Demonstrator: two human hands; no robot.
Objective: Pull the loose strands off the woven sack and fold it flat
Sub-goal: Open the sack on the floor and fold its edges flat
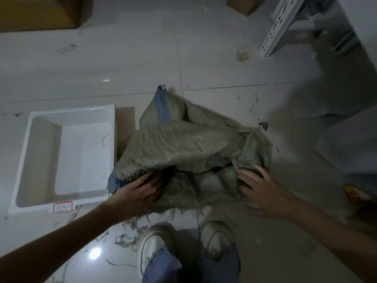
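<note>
A grey-green woven sack [183, 144] with a blue stripe lies crumpled and partly folded over on the tiled floor in front of my feet. Frayed strands hang from its near edge. My left hand [138, 190] lies flat on the sack's near left corner, fingers spread, by the blue stripe end. My right hand [259, 186] presses on the sack's near right side, fingertips at a fold. Neither hand clearly grips the fabric. Pulled-off strands [124, 240] lie scattered on the floor near my left shoe.
A white rectangular tray [22, 160] with a single strand inside stands left of the sack, a brown cardboard piece [125, 123] between them. Cardboard boxes [40, 11] sit at the far left and far middle. A white metal rack [283, 23] stands at the far right.
</note>
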